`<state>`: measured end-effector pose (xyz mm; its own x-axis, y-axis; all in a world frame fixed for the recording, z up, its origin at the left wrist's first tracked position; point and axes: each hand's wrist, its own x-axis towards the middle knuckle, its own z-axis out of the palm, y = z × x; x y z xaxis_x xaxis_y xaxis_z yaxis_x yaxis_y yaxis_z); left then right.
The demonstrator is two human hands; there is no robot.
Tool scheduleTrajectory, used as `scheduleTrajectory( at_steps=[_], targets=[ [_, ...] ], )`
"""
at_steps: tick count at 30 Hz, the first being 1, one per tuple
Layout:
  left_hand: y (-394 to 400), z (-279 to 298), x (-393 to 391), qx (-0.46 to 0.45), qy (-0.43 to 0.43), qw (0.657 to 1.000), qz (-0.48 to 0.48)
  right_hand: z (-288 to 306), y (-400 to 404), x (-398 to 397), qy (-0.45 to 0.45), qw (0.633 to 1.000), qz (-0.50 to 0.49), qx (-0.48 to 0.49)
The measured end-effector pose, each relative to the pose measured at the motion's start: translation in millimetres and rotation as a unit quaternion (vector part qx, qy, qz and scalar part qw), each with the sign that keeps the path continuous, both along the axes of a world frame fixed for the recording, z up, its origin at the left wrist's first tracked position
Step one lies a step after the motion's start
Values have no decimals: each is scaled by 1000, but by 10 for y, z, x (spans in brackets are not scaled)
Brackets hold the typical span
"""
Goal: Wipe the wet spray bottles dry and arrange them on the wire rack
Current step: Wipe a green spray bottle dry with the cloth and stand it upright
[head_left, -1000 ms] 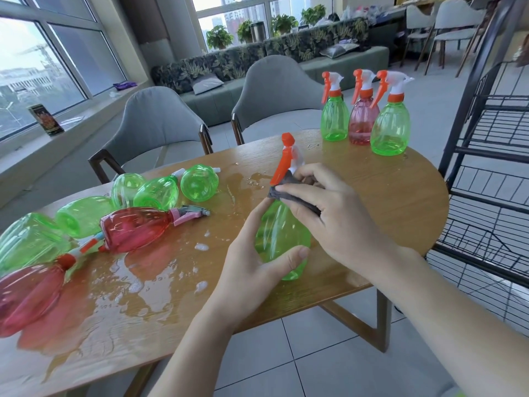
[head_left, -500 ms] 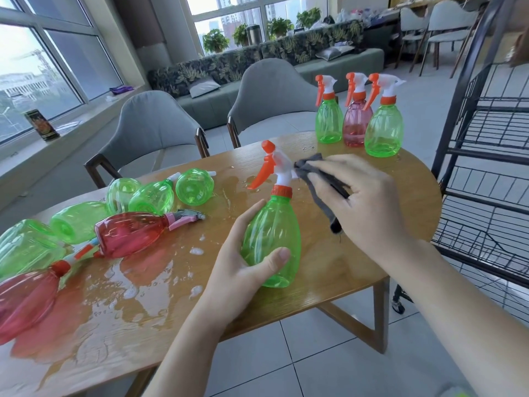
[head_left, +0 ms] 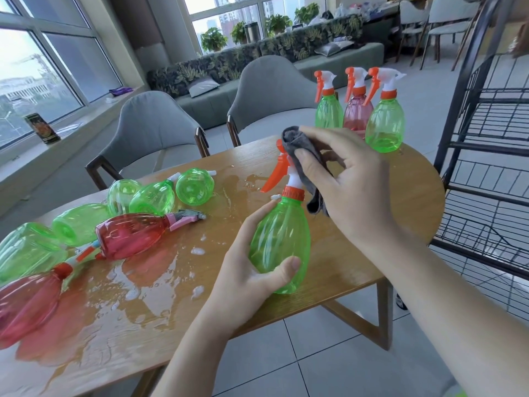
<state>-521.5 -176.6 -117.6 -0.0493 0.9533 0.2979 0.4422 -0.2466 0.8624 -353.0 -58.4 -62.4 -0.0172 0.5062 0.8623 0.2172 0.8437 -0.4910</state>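
Note:
My left hand (head_left: 252,270) grips the body of a green spray bottle (head_left: 282,239) held upright above the table's near edge. Its orange trigger (head_left: 276,173) points left. My right hand (head_left: 355,181) holds a grey cloth (head_left: 306,156) and presses it over the bottle's white nozzle head. Three upright bottles stand at the table's far right: a green one (head_left: 328,110), a pink one (head_left: 356,110) and a green one (head_left: 385,124). Several wet green bottles (head_left: 154,197) and red bottles (head_left: 131,234) lie on their sides at the left. The black wire rack (head_left: 486,144) stands to the right.
The wooden table (head_left: 386,224) has puddles of water (head_left: 120,285) across its left half. Two grey chairs (head_left: 154,130) stand behind it. Beyond them are a sofa, plants and windows. Tiled floor lies below the table's near edge.
The cloth in my right hand moved from the bottle's neck, off to the right, then up onto the nozzle head. My left hand keeps its grip on the bottle's body.

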Motion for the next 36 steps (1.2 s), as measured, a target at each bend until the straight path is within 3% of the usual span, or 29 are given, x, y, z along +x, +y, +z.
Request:
scheduleTrajectory(
  at_steps=[8, 18, 25, 32, 36],
  targets=[
    [-8, 37, 44, 6, 4, 1000, 9, -144, -56, -13, -18, 999, -7, 42],
    [27, 4, -2, 8, 4, 1000, 30, -273, -225, -121, -102, 987, 80, 93],
    [-2, 24, 28, 2, -19, 1000, 0, -107, -67, 39, 8, 999, -41, 33],
    [-24, 43, 15, 13, -8, 1000, 16, -201, -76, -28, -73, 996, 35, 24],
    [-26, 52, 14, 11, -6, 1000, 9, -187, -25, 34, -64, 998, -14, 21]
  ],
)
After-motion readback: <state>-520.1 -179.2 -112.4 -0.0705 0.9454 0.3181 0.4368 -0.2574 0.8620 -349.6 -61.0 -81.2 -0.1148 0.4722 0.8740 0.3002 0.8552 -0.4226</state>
